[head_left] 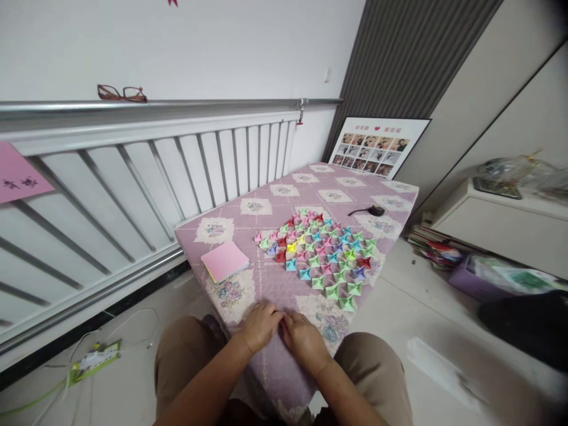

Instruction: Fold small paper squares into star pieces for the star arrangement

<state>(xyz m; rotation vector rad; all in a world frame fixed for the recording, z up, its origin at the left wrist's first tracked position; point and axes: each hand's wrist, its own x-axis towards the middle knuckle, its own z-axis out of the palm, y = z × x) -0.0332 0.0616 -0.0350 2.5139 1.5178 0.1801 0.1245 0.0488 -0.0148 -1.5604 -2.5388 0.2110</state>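
Note:
My left hand (261, 325) and my right hand (305, 338) meet above the near part of the table, fingertips pressed together. Both are closed, and whatever lies between the fingers is hidden. Just beyond them, rows of small folded paper pieces (327, 268) in green, pink, red, blue, yellow and purple cover the middle of the cloth. Left of these lies a stack of square paper sheets (225, 261), pink on top.
A floral purple tablecloth (270, 278) covers the table. A dark object with a thin tail (376, 210) and a photo board (377, 147) are at its far end. Radiator railings (199, 171) run along the left, glasses (122, 93) above. A power strip (95, 361) lies on the floor.

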